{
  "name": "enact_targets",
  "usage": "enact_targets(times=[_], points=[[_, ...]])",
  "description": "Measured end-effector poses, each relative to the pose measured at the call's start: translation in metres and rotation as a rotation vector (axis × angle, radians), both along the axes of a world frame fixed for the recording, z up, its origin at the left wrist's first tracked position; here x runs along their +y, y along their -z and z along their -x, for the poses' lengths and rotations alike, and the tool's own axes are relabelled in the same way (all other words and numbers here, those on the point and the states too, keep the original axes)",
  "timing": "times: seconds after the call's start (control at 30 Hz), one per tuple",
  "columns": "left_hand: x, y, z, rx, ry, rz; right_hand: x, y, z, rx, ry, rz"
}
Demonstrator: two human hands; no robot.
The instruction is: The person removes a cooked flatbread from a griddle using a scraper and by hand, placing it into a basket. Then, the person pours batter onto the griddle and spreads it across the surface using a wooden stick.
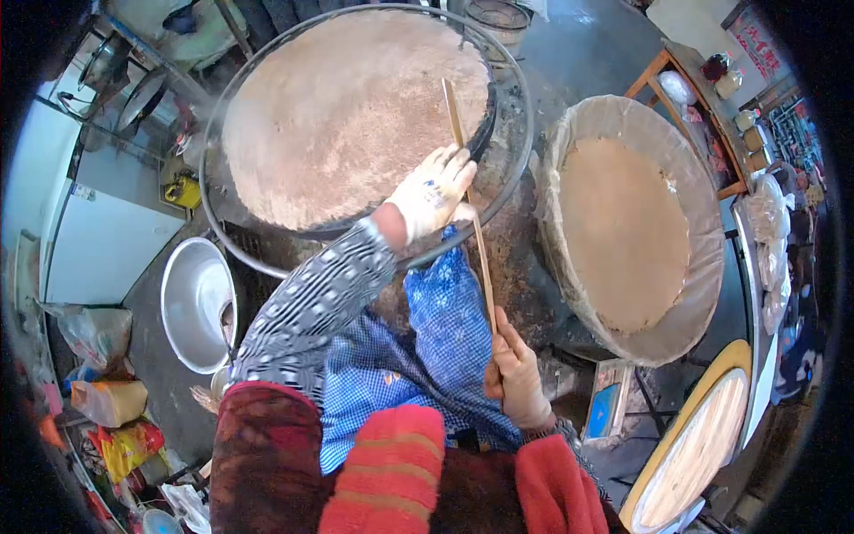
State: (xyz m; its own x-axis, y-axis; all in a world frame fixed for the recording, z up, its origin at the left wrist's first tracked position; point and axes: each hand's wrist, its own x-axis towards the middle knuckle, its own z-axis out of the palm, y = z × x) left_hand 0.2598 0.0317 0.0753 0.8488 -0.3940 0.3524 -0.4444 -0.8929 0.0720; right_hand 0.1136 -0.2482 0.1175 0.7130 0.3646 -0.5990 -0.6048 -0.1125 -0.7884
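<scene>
A long thin wooden stick (483, 258) slants from the round griddle down to my lap. My left hand (431, 194), in a white glove, lies over its upper part at the griddle's near right edge. Lower down, my right hand (519, 374) is closed round the stick's lower end. A wide, thin brown layer (347, 116) covers the griddle, and a metal ring (210, 182) surrounds it. The stick's flat tip rests over the right side of this layer. A blue checked cloth (449, 307) hangs below my left hand.
To the right stands a large lined basket (707, 258) with a flat brown round inside. A metal basin (182, 311) is at the left. A round wooden board (694, 445) leans at the lower right, near a wooden shelf (689, 116).
</scene>
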Motion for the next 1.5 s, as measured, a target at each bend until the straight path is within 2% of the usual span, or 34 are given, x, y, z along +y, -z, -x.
enact_targets(times=[0.07, 0.13, 0.2, 0.33, 0.47, 0.53, 0.57, 0.67, 0.7, 0.77, 0.8, 0.87, 0.93, 1.0, 1.03, 1.07, 1.13, 1.17, 1.2, 1.27, 1.33, 1.4, 1.47, 1.5], points=[[0.014, 0.000, -0.028, 0.088, -0.007, -0.109, 0.006, 0.015, -0.024, 0.177, -0.018, -0.309], [0.032, 0.000, -0.040, 0.153, -0.080, -0.115, 0.017, 0.017, -0.049, 0.248, -0.067, -0.320], [0.058, 0.005, -0.046, 0.120, -0.133, -0.121, 0.029, 0.029, -0.069, 0.381, -0.125, -0.580], [0.106, 0.007, -0.048, 0.127, -0.214, -0.119, 0.064, 0.036, -0.095, 0.529, -0.202, -0.678], [0.155, 0.014, -0.017, 0.089, -0.364, -0.081, 0.104, 0.043, -0.101, 0.510, -0.297, -0.693], [0.180, 0.020, 0.005, 0.001, -0.442, -0.159, 0.125, 0.038, -0.099, 0.397, -0.392, -0.541], [0.179, -0.006, 0.022, 0.074, -0.431, -0.162, 0.135, 0.031, -0.097, 0.253, -0.443, -0.428], [0.215, -0.002, 0.077, 0.055, -0.506, -0.157, 0.166, 0.039, -0.079, 0.143, -0.520, -0.351], [0.226, 0.002, 0.101, 0.098, -0.550, -0.190, 0.177, 0.052, -0.066, -0.120, -0.556, -0.274], [0.240, 0.012, 0.153, 0.150, -0.623, -0.195, 0.191, 0.101, -0.043, -0.986, -0.592, -0.071], [0.235, 0.014, 0.176, 0.162, -0.649, -0.169, 0.191, 0.099, -0.030, -1.007, -0.618, -0.041], [0.211, 0.012, 0.202, 0.144, -0.681, -0.156, 0.163, 0.057, -0.017, -0.788, -0.748, 0.063], [0.160, -0.015, 0.175, 0.086, -0.542, -0.013, 0.119, 0.054, 0.008, -0.844, -0.539, 0.026], [0.113, -0.038, 0.119, -0.025, -0.241, 0.093, 0.081, 0.044, 0.032, -0.524, -0.339, 0.075], [0.090, -0.031, 0.085, -0.004, -0.137, 0.133, 0.068, 0.032, 0.042, -0.332, -0.210, 0.093], [0.073, -0.024, 0.053, 0.006, -0.025, 0.169, 0.068, 0.027, 0.043, -0.335, -0.211, 0.110], [0.058, 0.019, 0.013, 0.110, -0.024, -0.046, 0.069, 0.020, 0.036, 0.110, -0.016, -0.107], [0.071, 0.011, 0.013, 0.050, 0.035, -0.020, 0.072, 0.028, 0.026, 0.203, 0.010, -0.188], [0.080, 0.013, 0.010, 0.061, 0.008, -0.012, 0.076, 0.028, 0.014, 0.194, 0.017, -0.186], [0.103, 0.007, 0.009, 0.133, -0.051, -0.059, 0.083, 0.021, 0.001, 0.269, -0.081, -0.394], [0.133, 0.016, 0.009, 0.069, -0.094, -0.054, 0.099, 0.028, -0.013, 0.287, -0.086, -0.437], [0.160, 0.013, 0.020, 0.079, -0.178, -0.086, 0.114, 0.036, -0.025, 0.360, -0.247, -0.515], [0.181, -0.002, 0.043, 0.151, -0.353, -0.124, 0.142, 0.034, -0.035, 0.301, -0.311, -0.492], [0.196, -0.005, 0.057, 0.180, -0.406, -0.142, 0.158, 0.036, -0.041, 0.238, -0.373, -0.394]])
